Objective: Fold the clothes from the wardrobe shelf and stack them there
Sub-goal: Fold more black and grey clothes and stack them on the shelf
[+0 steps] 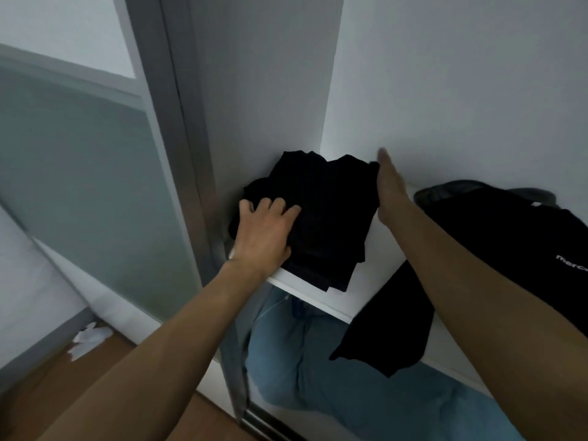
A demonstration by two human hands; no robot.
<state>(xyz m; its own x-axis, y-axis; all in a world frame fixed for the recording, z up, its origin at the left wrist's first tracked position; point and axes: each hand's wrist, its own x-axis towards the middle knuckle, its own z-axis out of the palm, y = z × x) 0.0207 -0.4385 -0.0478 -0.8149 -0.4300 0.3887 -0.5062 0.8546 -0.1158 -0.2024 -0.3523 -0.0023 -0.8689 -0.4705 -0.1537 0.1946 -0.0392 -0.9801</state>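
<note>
Okay, left hand open on the stack, right hand flat against its side; I'd square it into the shelf corner.

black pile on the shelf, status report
Left hand presses black pile, right hand flat against its side. Pile on shelf, left corner. Loose black garment hangs over shelf edge nearby.

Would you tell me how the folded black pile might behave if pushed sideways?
The folded black pile is soft cloth, so it would probably bunch rather than slide whole. Its front corner sits at the shelf edge, so loose layers might slip off.
</note>
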